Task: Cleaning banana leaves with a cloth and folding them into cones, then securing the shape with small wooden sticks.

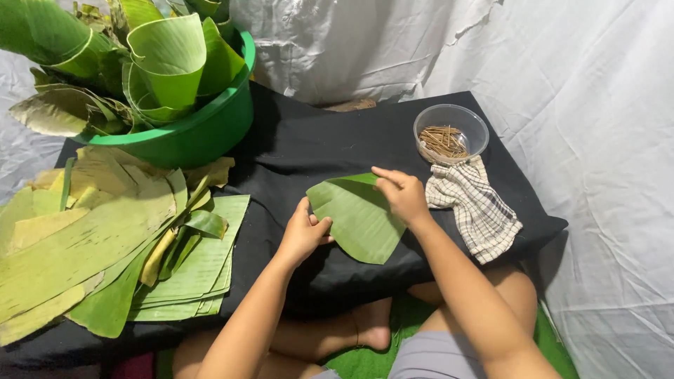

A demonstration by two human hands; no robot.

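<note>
A rounded green banana leaf piece [358, 219] lies on the black cloth-covered table [302, 151] in front of me. My left hand [303, 231] pinches its left edge between thumb and fingers. My right hand [401, 194] presses on the leaf's upper right part, where the far edge is folded over, with fingers pointing left.
A clear plastic bowl [451, 133] of thin brown sticks stands at the back right, beside a checkered cloth [474, 207]. A green basin [189, 126] full of rolled leaves sits at the back left. Stacked cut leaves [119, 245] cover the left side. White sheets surround the table.
</note>
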